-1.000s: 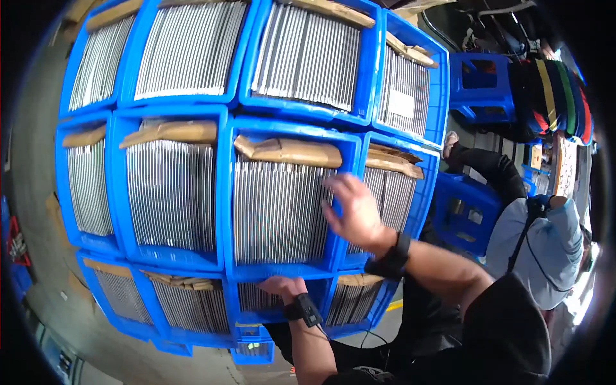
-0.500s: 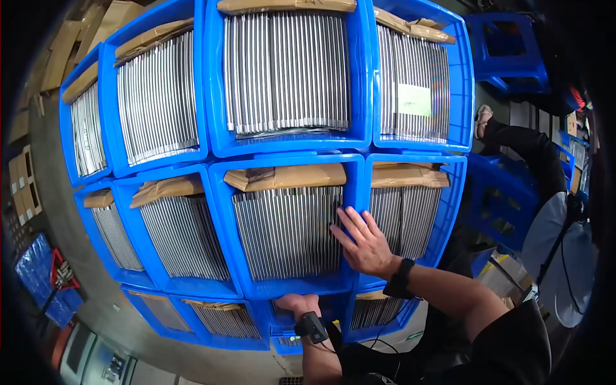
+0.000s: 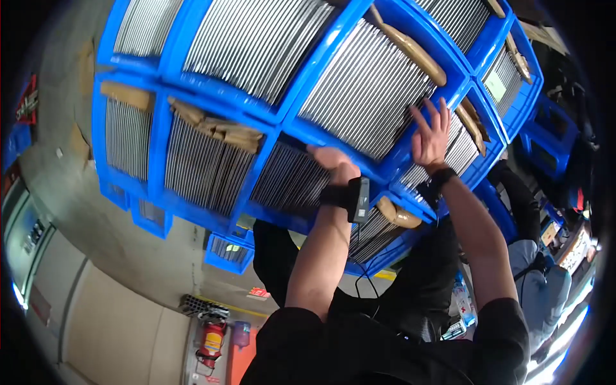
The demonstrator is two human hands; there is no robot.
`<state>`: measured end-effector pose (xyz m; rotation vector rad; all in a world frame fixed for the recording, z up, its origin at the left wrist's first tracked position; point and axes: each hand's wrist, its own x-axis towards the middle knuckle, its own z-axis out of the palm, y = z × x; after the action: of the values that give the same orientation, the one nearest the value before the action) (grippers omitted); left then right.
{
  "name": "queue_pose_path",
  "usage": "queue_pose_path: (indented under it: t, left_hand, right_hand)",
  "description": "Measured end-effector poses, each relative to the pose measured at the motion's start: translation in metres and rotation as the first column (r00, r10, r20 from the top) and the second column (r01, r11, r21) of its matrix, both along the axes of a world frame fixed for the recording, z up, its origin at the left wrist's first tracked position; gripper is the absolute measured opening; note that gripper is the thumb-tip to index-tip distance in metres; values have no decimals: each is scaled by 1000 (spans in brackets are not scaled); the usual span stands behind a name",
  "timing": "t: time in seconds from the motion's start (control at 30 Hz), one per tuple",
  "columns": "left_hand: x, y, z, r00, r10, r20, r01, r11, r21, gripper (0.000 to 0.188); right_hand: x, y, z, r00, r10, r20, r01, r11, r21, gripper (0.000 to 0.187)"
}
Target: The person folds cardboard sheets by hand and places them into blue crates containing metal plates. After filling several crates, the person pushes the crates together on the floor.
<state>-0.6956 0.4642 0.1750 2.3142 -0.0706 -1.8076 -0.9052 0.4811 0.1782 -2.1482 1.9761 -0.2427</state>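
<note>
Grey workshop floor (image 3: 160,263) is showing beyond the left hand's outer side, with a beige panel (image 3: 122,314) farther off. Past the right hand, a blue plastic stool (image 3: 548,138) is standing, and a co-worker in pale clothing (image 3: 545,301) is keeping well apart.

From my remote station I am observing the blue plastic crate (image 3: 402,154) between and ahead of the two hands. It is holding close-ranked silvery slats (image 3: 362,90), with folded brown paper (image 3: 410,54) lining its far end.

Right hand (image 3: 431,138): fingers are spreading wide over the crate's side wall, tips reaching toward the outermost slats; I am seeing nothing gripped, and contact is remaining uncertain. Left hand (image 3: 333,158): it is sitting at the near wall, palm side partly up, fingers hidden; I cannot tell whether they are gripping.

Change over the last half second: the view is swinging, so the crate is now lying aslant, and more of the darker slats (image 3: 289,173) in the lower crate (image 3: 282,219) are appearing beside the left hand. I cannot separate crate motion from head motion. Both hands are still flanking the same crate, so I am judging that the handling is staying with it.
</note>
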Motion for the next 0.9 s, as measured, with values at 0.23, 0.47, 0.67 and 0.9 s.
queue_pose_path:
  t: [0.23,0.47,0.67,0.9]
  left_hand:
    - [131,108,93,907,54,-417,-279,820,-500,36]
    - [217,264,127,880,474,-17,-468,862,-197,27]
    - [202,190,84,929,2,-371,-148,919,-364,23]
    - [322,213,85,902,143,-407,-288,901,-323,21]
  right_hand:
    - [-4,13,-2,992,101,-82,-108,990,-94,53]
    - [-32,3,8,997,61,-38,-62,997,-38,46]
    - [34,119,128,808,-408,425,313,909,277,35]
    - [115,234,143,712,-663,231,310,592,744,29]
